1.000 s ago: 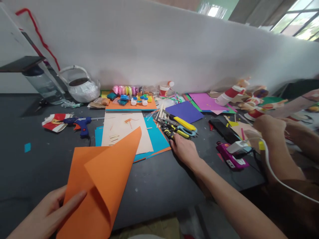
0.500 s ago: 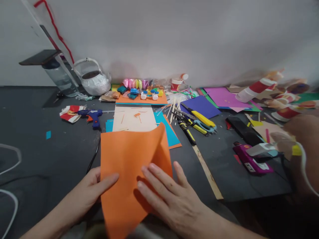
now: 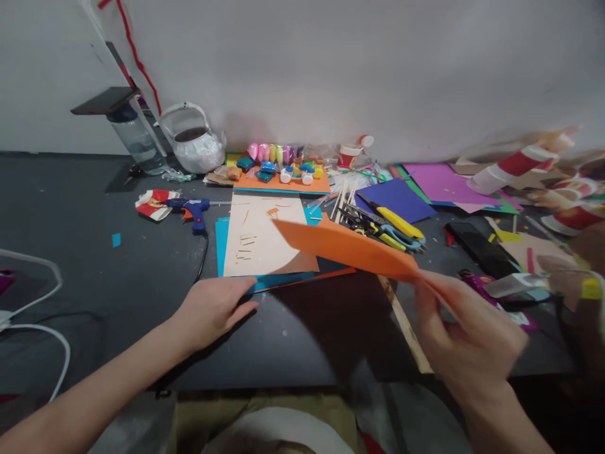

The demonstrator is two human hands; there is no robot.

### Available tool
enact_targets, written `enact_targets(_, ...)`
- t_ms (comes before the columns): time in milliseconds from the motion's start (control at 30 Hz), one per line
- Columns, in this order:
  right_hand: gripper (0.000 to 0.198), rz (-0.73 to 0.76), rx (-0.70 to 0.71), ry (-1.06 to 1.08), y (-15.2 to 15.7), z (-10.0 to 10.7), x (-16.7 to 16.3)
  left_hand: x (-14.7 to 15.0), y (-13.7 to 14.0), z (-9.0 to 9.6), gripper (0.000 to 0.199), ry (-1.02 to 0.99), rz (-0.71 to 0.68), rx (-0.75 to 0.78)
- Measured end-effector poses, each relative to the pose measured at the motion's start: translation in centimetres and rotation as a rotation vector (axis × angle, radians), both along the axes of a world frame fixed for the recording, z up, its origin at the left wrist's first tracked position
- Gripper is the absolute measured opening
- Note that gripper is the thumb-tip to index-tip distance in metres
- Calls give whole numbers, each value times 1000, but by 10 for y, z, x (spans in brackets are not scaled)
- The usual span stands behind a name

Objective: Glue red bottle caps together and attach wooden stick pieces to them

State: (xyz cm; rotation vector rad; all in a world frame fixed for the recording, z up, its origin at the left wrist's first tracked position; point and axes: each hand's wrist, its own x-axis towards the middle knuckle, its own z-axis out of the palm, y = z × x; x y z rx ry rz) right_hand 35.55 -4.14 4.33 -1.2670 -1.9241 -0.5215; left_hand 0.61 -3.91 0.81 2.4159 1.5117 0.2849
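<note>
Holding: right hand, fingers pinching the right end of the orange sheet.
Orange sheet: tilted above the table, near the pale sheet; likely light, bendy, easily creased, best taken gently by an edge.
Left hand: fingers parted, apparently empty, by the blue sheets; contact unclear.

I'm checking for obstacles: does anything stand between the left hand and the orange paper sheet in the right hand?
Nothing visible: the space between the bare left hand and the raised orange paper sheet in the right hand looks open. The flat, pale-beige paper sheet lies lower down.
</note>
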Motion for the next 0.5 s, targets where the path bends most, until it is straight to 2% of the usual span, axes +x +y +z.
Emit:
enact_targets(100,29,-67,67,68,-3,6,6,7,14,-5,31,227,-82,50)
enact_targets(200,50,-44,58,97,-7,9,4,11,27,-6,28,275,-93,45)
enact_targets(267,57,-52,47,126,-10,10,2,10,32,-5,27,281,-103,46)
enact_targets(367,58,-48,1,196,-14,10,-2,7,37,-2,27,300,-130,49)
enact_targets(500,53,83,-12,166,-20,13,-6,5,43,5,25,313,-143,43)
